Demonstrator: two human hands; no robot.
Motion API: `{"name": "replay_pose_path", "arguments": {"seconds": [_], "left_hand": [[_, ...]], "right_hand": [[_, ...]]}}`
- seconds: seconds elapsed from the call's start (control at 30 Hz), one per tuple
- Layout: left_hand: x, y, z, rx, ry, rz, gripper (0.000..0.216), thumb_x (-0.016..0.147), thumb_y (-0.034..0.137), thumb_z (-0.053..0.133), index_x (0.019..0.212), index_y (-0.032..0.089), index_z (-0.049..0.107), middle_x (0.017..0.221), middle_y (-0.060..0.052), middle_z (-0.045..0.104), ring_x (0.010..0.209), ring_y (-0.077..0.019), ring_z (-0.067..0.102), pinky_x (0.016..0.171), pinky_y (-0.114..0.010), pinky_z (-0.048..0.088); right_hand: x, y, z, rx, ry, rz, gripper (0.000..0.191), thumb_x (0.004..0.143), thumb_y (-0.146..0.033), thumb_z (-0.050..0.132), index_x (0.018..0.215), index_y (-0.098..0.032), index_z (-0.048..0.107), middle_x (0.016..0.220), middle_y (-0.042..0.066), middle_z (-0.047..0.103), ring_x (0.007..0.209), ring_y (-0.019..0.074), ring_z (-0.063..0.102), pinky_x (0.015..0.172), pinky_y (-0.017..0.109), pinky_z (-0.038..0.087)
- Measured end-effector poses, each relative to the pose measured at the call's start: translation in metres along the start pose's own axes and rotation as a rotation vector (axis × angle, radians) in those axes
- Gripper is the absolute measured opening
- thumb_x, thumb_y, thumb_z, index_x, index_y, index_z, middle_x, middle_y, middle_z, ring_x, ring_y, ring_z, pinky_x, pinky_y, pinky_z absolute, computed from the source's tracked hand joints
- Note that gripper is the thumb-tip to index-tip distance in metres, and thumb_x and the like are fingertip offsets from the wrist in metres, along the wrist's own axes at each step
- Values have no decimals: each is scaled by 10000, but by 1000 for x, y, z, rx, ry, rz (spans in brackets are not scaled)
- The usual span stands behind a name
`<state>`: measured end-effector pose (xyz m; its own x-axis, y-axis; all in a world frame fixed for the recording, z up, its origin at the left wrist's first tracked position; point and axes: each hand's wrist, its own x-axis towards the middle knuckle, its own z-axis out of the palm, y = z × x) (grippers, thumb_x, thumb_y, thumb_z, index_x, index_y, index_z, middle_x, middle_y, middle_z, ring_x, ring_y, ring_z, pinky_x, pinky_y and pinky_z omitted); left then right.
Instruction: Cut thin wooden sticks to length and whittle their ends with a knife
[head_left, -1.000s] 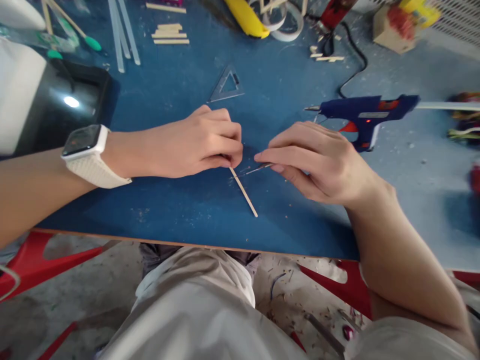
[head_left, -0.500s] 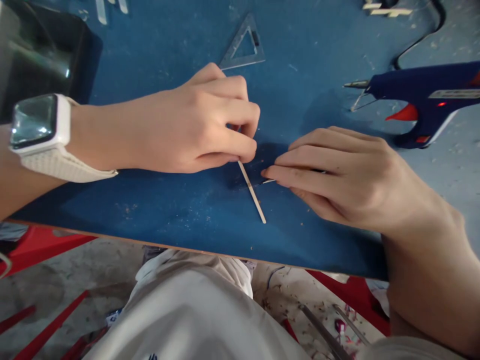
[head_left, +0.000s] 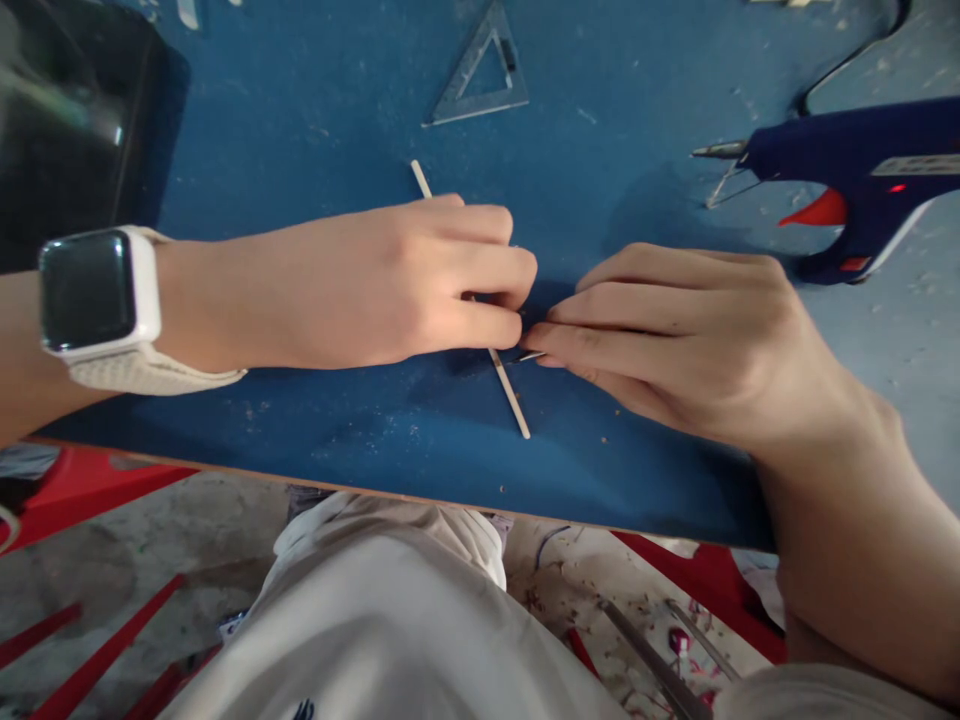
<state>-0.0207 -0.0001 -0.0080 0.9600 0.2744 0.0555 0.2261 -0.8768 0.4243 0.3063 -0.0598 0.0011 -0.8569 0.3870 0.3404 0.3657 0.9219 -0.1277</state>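
A thin pale wooden stick (head_left: pixel 512 400) lies slanted on the blue tabletop, passing beneath my left hand (head_left: pixel 427 285). Its two ends show above and below that hand, and a darker mark crosses it just below the index finger. The fingers of my left hand are curled down on the stick. Close to its right, my right hand (head_left: pixel 660 335) pinches a small thin blade (head_left: pixel 530 355) whose dark tip points at the mark. Most of the blade is hidden in the fingers. Whether the tip touches the stick I cannot tell.
A clear triangle ruler (head_left: pixel 481 105) lies beyond my left hand. At right stands a blue glue gun (head_left: pixel 832 165) with a red trigger, its light on and its cord (head_left: pixel 855 65) running back. A dark glossy object (head_left: pixel 71 130) occupies the far left. The table edge (head_left: pixel 375 493) is near me.
My left hand has shifted slightly down and right over the stick, whose far end now shows. The right hand's blade is a little closer to the stick. The view has tilted slightly.
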Motion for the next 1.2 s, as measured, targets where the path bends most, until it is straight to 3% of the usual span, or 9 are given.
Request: {"name": "replay_pose_path", "arguments": {"seconds": [0.13,0.37,0.47,0.67,0.97,1.2], "left_hand": [[-3,-1,1,-68,-27,-26,754,1360,484,178,1439,244,889,1463,-67,813,1337,-261,817,1244,-537,704],[-3,2,0,-5,34,10,699,1371,401,242,1207,245,904,1346,-86,837,1292,-266,771,1189,-477,689],[0,6,-1,64,32,54,758,1382,421,178,1238,246,901,1330,-75,828,1263,-259,774,1146,-457,693],[3,12,-1,89,4,57,768,1369,398,145,1318,225,891,1364,-108,819,1301,-286,781,1184,-497,684],[1,7,2,-56,16,27,702,1380,456,249,1261,239,906,1365,-102,821,1331,-287,745,1172,-485,639],[-1,7,2,-47,49,54,661,1395,445,292,1204,226,885,1344,-66,818,1283,-246,756,1133,-434,654]], "right_hand": [[-2,1,0,-7,0,3,114,1250,-196,801,1351,-248,810,1265,22,922,1080,254,846,844,435,676],[0,1,2,-34,-5,30,85,1280,-212,753,1302,-271,809,1210,10,864,994,208,775,779,400,589],[2,1,3,-8,16,34,79,1273,-194,754,1292,-260,792,1127,11,817,958,209,739,754,395,567],[0,0,6,58,60,70,154,1218,-198,854,1310,-292,773,1120,0,862,994,230,806,841,403,652],[6,-1,6,52,80,121,39,1255,-293,848,1230,-324,848,1082,-25,885,968,205,857,818,397,675],[5,5,3,111,108,77,161,1185,-200,908,1203,-316,798,1057,-28,885,935,227,840,817,430,679]]}}
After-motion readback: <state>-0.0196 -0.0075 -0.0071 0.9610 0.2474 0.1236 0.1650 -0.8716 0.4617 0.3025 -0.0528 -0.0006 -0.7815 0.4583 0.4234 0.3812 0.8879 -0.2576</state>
